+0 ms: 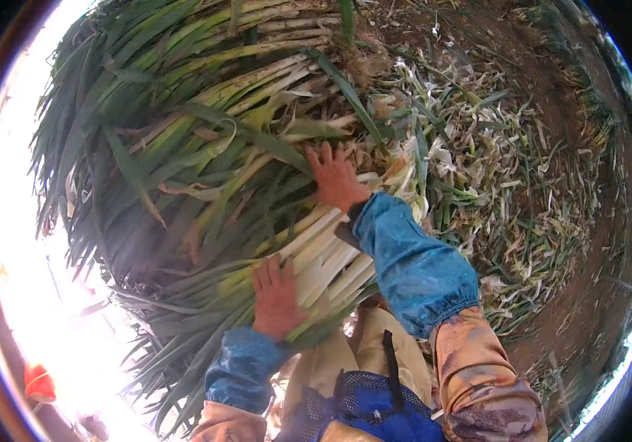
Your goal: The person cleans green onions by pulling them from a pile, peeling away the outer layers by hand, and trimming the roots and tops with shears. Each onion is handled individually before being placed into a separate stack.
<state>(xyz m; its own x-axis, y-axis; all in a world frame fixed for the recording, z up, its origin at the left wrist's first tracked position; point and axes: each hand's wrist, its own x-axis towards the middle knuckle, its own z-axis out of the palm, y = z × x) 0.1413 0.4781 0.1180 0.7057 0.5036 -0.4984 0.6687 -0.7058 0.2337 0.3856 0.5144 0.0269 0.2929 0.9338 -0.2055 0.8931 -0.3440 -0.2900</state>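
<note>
My left hand (277, 298) lies with its fingers apart on a bundle of long green onions (323, 254), where the pale stalks turn to green leaves. Farther forward, my right hand (336, 177) is spread over the stalks of the pile, near their root ends. Beneath my right wrist, the peeled white stalks run side by side across my lap. Unpeeled green onions (257, 88) with yellowed, dry outer leaves are heaped beyond both hands. Blue sleeve covers (411, 261) reach down to my wrists.
Stripped skins and leaf scraps (493, 169) cover the brown soil (581, 295) on the right. The long leaf tops (80, 147) fan out to the left. An orange-red object (39, 383) sits at the lower left. A blue mesh item (375, 405) is at my waist.
</note>
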